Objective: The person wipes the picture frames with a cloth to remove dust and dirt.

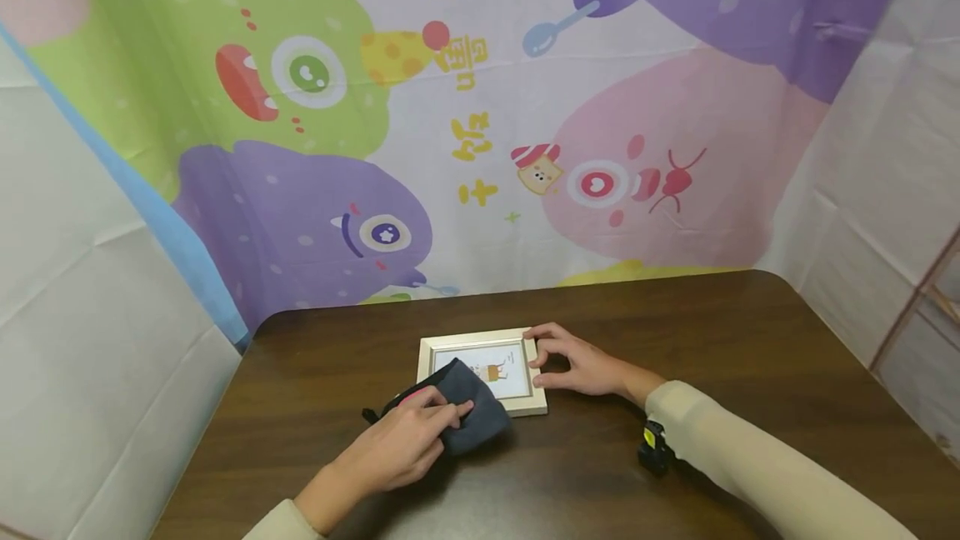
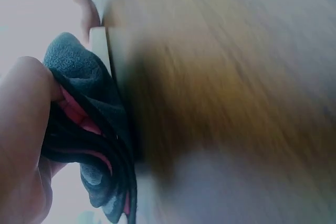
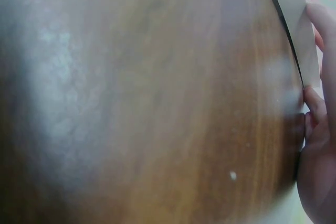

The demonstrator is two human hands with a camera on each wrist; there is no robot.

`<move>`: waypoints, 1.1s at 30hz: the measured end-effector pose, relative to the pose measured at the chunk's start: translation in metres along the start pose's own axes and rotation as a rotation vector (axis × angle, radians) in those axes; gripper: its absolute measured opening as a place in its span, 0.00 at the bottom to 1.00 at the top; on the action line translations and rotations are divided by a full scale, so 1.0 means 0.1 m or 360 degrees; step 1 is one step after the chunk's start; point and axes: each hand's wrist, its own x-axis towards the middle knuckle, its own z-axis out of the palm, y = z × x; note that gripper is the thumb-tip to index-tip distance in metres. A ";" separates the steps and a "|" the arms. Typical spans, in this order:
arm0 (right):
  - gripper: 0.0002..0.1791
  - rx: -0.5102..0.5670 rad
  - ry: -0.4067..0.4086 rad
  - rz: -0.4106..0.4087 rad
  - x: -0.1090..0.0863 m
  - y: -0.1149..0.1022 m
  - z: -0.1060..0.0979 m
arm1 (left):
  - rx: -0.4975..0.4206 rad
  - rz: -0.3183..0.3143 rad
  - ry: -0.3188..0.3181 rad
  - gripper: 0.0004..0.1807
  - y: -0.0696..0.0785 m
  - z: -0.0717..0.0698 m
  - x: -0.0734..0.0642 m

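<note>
A cream picture frame (image 1: 483, 372) lies flat on the table, with a small printed drawing (image 1: 504, 369) inside its border. My left hand (image 1: 405, 437) holds a folded dark grey cloth (image 1: 480, 423) over the frame's near left part and hides that corner. In the left wrist view, the cloth (image 2: 86, 85) shows a fuzzy grey face, black edging and a pink side (image 2: 79, 111) by the fingers. On the right, my other hand (image 1: 573, 361) grips the frame's right border, thumb low and a finger at the far corner. The frame's side (image 3: 299, 24) appears beside those fingers in the right wrist view.
The dark brown wooden table (image 1: 600, 473) has rounded far corners. Behind it hangs a curtain (image 1: 495, 257) printed with cartoon monsters, and pale fabric walls (image 1: 75, 273) stand at both sides. A small black device (image 1: 654, 448) is strapped at the right wrist.
</note>
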 end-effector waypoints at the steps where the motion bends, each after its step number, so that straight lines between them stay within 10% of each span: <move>1: 0.11 -0.0003 -0.0002 -0.0001 0.00 0.00 0.00 | -0.0030 -0.0031 -0.0012 0.14 -0.02 -0.02 -0.03; 7: 0.11 -0.0019 0.0000 -0.0007 0.02 -0.02 -0.01 | -0.0158 -0.0196 -0.0041 0.14 -0.11 -0.11 -0.15; 21: 0.12 -0.0014 -0.0007 -0.0018 0.02 -0.01 0.01 | -0.0190 -0.0221 0.0052 0.15 -0.12 -0.36 -0.16; 28: 0.12 -0.0018 -0.0013 -0.0010 0.02 0.00 0.00 | -0.0085 -0.0094 0.0110 0.16 -0.07 -0.37 -0.22; 33: 0.11 -0.0016 -0.0017 -0.0004 0.01 0.00 0.00 | -0.0082 -0.0041 -0.0026 0.18 -0.03 -0.29 -0.28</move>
